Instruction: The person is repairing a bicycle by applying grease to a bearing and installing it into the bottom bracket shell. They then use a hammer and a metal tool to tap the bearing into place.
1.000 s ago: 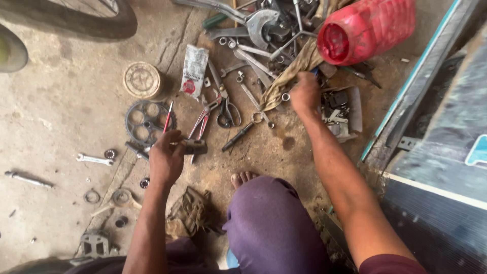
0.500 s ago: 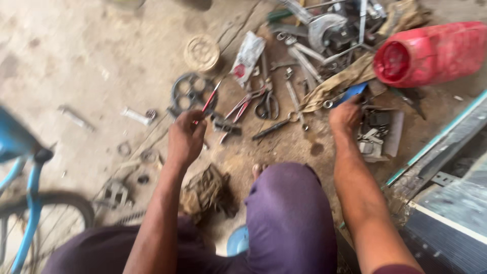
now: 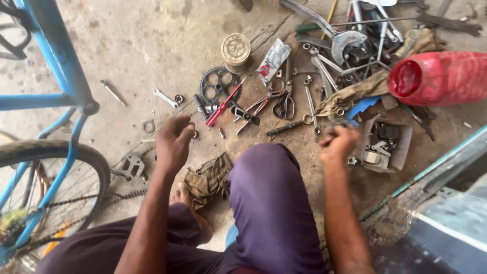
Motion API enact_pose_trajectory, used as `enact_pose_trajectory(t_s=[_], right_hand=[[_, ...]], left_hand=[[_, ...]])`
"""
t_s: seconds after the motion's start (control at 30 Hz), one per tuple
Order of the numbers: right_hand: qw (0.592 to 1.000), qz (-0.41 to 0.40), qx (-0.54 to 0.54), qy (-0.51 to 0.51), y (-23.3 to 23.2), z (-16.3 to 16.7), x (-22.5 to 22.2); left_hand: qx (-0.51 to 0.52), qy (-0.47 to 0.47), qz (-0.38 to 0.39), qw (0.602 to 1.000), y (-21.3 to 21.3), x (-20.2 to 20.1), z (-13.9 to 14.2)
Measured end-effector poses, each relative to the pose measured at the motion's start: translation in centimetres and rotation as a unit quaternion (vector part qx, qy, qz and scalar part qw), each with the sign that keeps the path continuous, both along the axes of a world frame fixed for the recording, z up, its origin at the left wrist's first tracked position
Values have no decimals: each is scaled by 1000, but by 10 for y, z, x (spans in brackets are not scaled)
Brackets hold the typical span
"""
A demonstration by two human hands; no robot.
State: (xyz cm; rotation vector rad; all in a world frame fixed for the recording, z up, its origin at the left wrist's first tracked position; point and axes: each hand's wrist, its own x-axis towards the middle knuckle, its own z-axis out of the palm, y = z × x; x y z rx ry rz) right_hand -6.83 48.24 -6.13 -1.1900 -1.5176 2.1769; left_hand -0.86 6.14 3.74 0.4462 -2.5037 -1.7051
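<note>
Left hand point(image 3: 173, 142) hovers above the floor point(image 3: 127, 45), fingers curled loosely, grip half spread — nothing in it that I can see. Nearest things: a small ring-shaped part point(image 3: 195, 134) just beside the fingertips and the red-handled pliers point(image 3: 223, 105) a little farther out, lying across the black chainring point(image 3: 217, 84).

Right hand point(image 3: 339, 143) is closed into a fist near the grey parts tray point(image 3: 401, 147); grip pressed together, but I cannot tell whether it pinches anything — fingers hide it.

To pick well here: my call is go for small parts with fingertips from straight above, one at a time, since loose bits lie close together and a sweep would scatter them.

Containers:
- Grey parts tray, right of right hand — holds small metal fittings and dark bits, jumbled.
- Red plastic can point(image 3: 439, 77), far right, on its side, mouth facing left; contents not visible.
- Round tin point(image 3: 236, 49), far centre, lid on.

Blue bicycle frame point(image 3: 56, 61) stands left.
</note>
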Motion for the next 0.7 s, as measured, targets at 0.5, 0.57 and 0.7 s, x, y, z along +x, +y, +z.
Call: enact_pose_trajectory(t_s=[0.5,0.57,0.7], right_hand=[[791,485,359,100,-50,12,-76],[842,368,309,243,-9,-10,-129],[765,250,579,128,72,-20,-240]], left_hand=[[578,-97,42,809,102,-94,-30],[527,-105,25,843,90,-87,-44],[497,-154,14,854,75,-65,-68]])
